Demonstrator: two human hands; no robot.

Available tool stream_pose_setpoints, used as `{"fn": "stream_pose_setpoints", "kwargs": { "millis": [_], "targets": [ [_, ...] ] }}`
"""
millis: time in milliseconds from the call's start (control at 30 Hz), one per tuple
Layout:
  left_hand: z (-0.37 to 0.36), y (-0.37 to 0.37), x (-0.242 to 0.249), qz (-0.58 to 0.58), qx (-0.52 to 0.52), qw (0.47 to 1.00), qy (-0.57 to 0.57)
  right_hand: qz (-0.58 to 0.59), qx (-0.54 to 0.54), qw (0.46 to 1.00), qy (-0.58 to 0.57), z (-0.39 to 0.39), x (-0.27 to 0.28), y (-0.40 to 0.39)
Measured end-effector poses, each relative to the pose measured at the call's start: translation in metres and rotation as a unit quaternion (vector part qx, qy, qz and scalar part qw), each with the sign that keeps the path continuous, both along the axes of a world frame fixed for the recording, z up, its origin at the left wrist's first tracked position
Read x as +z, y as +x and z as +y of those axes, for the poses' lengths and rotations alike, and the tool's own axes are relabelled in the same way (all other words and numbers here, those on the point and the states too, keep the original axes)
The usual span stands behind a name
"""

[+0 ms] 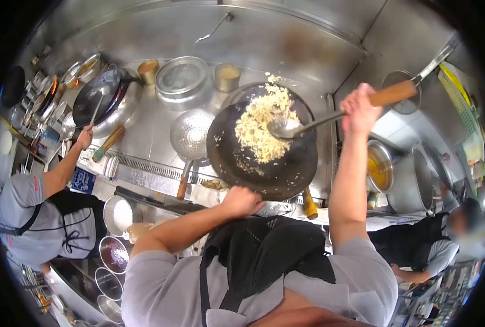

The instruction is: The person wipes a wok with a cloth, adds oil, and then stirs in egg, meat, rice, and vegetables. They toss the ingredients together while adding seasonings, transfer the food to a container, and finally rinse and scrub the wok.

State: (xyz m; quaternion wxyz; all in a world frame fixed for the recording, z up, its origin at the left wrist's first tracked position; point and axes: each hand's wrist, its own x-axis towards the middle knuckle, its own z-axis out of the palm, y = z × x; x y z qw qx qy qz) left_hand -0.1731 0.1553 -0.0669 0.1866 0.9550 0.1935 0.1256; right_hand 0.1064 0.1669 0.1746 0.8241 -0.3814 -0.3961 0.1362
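Note:
Fried rice [264,122] lies heaped in a dark wok [270,177], with loose grains on the wok's wall and some beyond its far rim. My right hand [361,108] is closed round the long handle of a metal ladle [286,128], just below its wooden grip. The ladle's bowl rests against the right side of the rice. At the wok's near left rim, my left hand [242,201] is closed in a fist; what it grips is hidden under the fingers.
Left of the wok lies a perforated strainer [192,133]; behind it stands a lidded steel pot [182,82]. A co-worker's hand [85,136] holds a utensil at another wok [92,101]. Another person [417,242] stands at the right, near a large pot [411,182].

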Motion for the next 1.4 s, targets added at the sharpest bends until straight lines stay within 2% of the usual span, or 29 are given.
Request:
{"fn": "stream_pose_setpoints", "kwargs": {
  "millis": [33, 133, 167, 200, 233, 267, 367, 433, 467, 533, 567, 600, 633, 667, 733, 833, 900, 967, 1000, 1033, 1067, 1133, 1167, 1200, 1233, 1267, 1300, 1367, 1400],
  "targets": [
    [0.002, 0.010, 0.047, 0.010, 0.024, 1.000, -0.004, -0.017, 0.013, 1.000, -0.017, -0.008, 0.008, -0.003],
    [0.054, 0.062, 0.069, 0.019, 0.062, 0.997, -0.047, 0.067, -0.104, 0.983, -0.138, 0.037, -0.032, -0.021],
    [0.060, 0.073, 0.053, 0.014, 0.075, 0.995, -0.056, 0.084, -0.087, 0.981, -0.150, 0.062, -0.070, -0.021],
    [0.063, 0.081, 0.004, 0.014, 0.084, 0.996, -0.033, 0.112, -0.036, 0.985, -0.122, 0.084, -0.107, -0.010],
    [0.064, 0.087, -0.035, 0.012, 0.094, 0.995, -0.012, 0.060, -0.034, 0.992, -0.103, 0.095, -0.124, 0.002],
    [0.053, 0.074, -0.024, 0.077, 0.071, 0.994, -0.034, 0.071, -0.040, 0.993, -0.091, 0.092, -0.110, 0.005],
    [0.000, 0.020, 0.000, 0.137, 0.016, 0.986, -0.089, 0.039, 0.004, 0.997, -0.062, 0.071, -0.027, 0.026],
    [-0.008, 0.017, 0.028, 0.011, 0.005, 1.000, -0.004, -0.006, -0.002, 0.997, -0.079, 0.042, 0.018, 0.022],
    [0.001, 0.031, 0.047, 0.029, 0.031, 0.999, -0.009, 0.002, -0.004, 0.996, -0.090, 0.042, 0.007, 0.018],
    [0.048, 0.071, 0.060, 0.034, 0.050, 0.998, -0.036, 0.007, -0.101, 0.989, -0.113, 0.052, -0.010, 0.005],
    [0.062, 0.083, 0.048, 0.022, 0.042, 0.997, -0.056, -0.047, -0.209, 0.959, -0.183, 0.084, -0.059, 0.016],
    [0.058, 0.084, 0.014, 0.025, 0.036, 0.997, -0.059, 0.081, -0.054, 0.985, -0.139, 0.096, -0.096, 0.003],
    [0.055, 0.084, -0.029, 0.015, 0.050, 0.998, -0.039, 0.071, -0.045, 0.986, -0.145, 0.103, -0.114, 0.004],
    [0.055, 0.079, -0.050, 0.004, 0.068, 0.998, -0.013, 0.058, -0.057, 0.991, -0.111, 0.102, -0.103, 0.006],
    [0.019, 0.036, -0.033, 0.064, 0.036, 0.994, -0.076, 0.031, -0.056, 0.996, -0.061, 0.085, -0.059, 0.010],
    [0.003, 0.006, 0.016, 0.040, -0.016, 0.998, -0.041, -0.015, -0.014, 0.999, -0.033, 0.044, 0.019, 0.010],
    [0.033, 0.037, 0.060, 0.020, 0.018, 0.999, -0.045, -0.011, -0.054, 0.995, -0.082, 0.043, 0.004, 0.012],
    [0.071, 0.072, 0.060, -0.004, 0.038, 0.999, -0.027, -0.009, -0.155, 0.969, -0.191, 0.062, -0.020, -0.009],
    [0.069, 0.076, 0.034, -0.005, 0.031, 0.999, -0.023, 0.024, -0.152, 0.953, -0.259, 0.076, -0.056, -0.022],
    [0.066, 0.079, -0.009, -0.008, 0.045, 0.999, -0.019, 0.044, -0.080, 0.980, -0.179, 0.096, -0.101, -0.014],
    [0.061, 0.079, -0.033, -0.014, 0.063, 0.998, -0.014, 0.062, -0.026, 0.989, -0.132, 0.104, -0.118, -0.002],
    [0.032, 0.048, -0.042, 0.083, 0.033, 0.993, -0.078, 0.046, -0.048, 0.994, -0.087, 0.096, -0.082, 0.002],
    [0.015, 0.028, -0.002, 0.175, -0.001, 0.978, -0.109, 0.030, -0.068, 0.996, -0.058, 0.082, -0.058, 0.004],
    [0.004, 0.012, -0.012, 0.095, -0.041, 0.991, -0.086, 0.027, -0.044, 0.997, -0.053, 0.065, -0.027, 0.002],
    [0.000, 0.009, -0.013, -0.050, -0.049, 0.997, -0.010, 0.025, -0.018, 0.998, -0.050, 0.049, 0.003, -0.001],
    [0.008, 0.021, 0.018, 0.015, -0.031, 0.999, -0.025, 0.007, 0.004, 0.999, -0.038, 0.037, 0.021, -0.003],
    [0.020, 0.039, 0.050, 0.084, -0.014, 0.995, -0.045, -0.008, 0.025, 0.999, -0.029, 0.028, 0.024, -0.006],
    [0.059, 0.075, 0.048, 0.046, 0.030, 0.997, -0.045, 0.019, -0.067, 0.995, -0.076, 0.054, -0.009, -0.012],
    [0.064, 0.079, 0.024, 0.046, 0.031, 0.998, -0.041, 0.062, -0.088, 0.985, -0.136, 0.070, -0.039, -0.021]
  ]
}}
